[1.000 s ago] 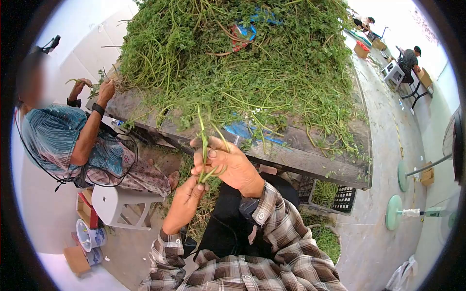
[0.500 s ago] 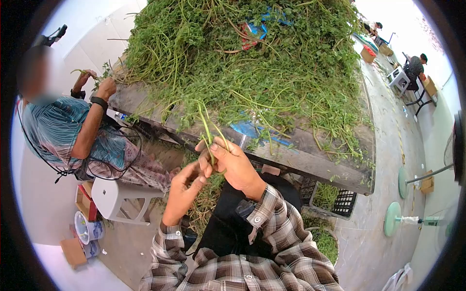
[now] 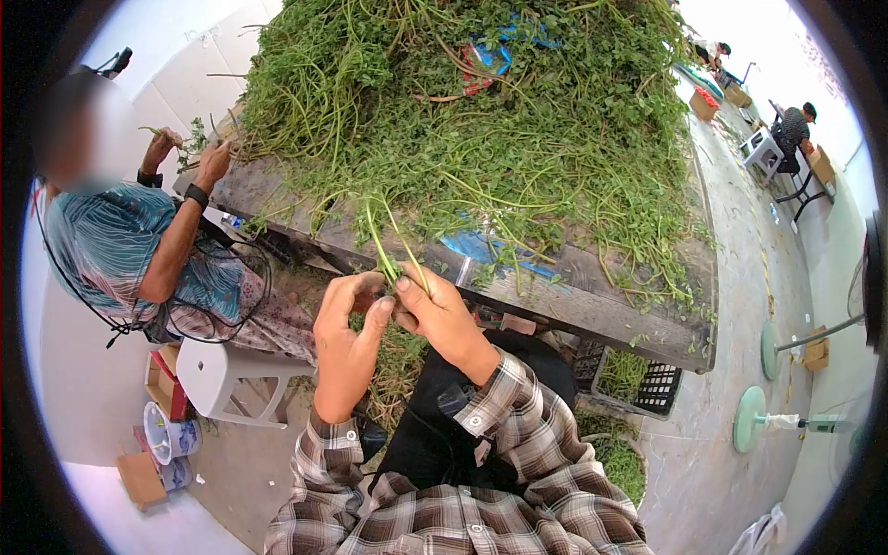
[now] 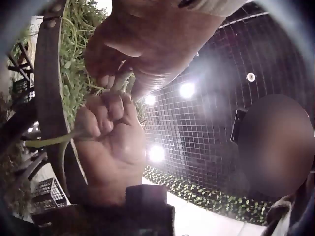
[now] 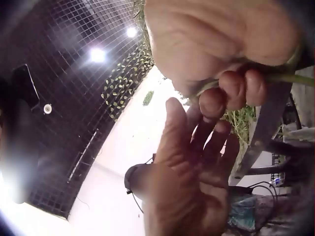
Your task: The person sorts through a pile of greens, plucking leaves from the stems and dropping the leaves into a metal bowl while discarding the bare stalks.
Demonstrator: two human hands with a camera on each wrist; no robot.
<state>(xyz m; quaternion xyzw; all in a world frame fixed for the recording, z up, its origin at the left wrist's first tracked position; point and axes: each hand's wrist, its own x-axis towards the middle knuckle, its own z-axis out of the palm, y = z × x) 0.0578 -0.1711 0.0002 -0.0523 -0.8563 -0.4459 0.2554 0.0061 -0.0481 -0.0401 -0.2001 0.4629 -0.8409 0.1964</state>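
Observation:
My right hand point(image 3: 444, 324) pinches a few long green stems point(image 3: 381, 242) between thumb and fingers in front of the table edge. Their upper ends overlap the pile of leafy green plants point(image 3: 546, 157). Close on the left, my left hand point(image 3: 340, 356) has its thumb held apart from its bent fingers, with fingertips right at the right hand's fingers. The right wrist view shows the left hand point(image 5: 197, 167) spread below the curled right fingers point(image 5: 234, 91). A thick stem point(image 4: 54, 140) pokes out beside the right hand in the left wrist view.
The pile covers most of a worn wooden table point(image 3: 638, 324), with blue plastic point(image 3: 481, 245) near its front edge. At left a person point(image 3: 157, 231) handles stems beside a white stool point(image 3: 236, 375). A black crate point(image 3: 655, 388) stands below the table; green-based fans point(image 3: 751, 421) stand right.
My left hand has let go of the stems' lower ends and moved up beside the right fingers. The right hand still holds stems; the bent ends below it no longer show.

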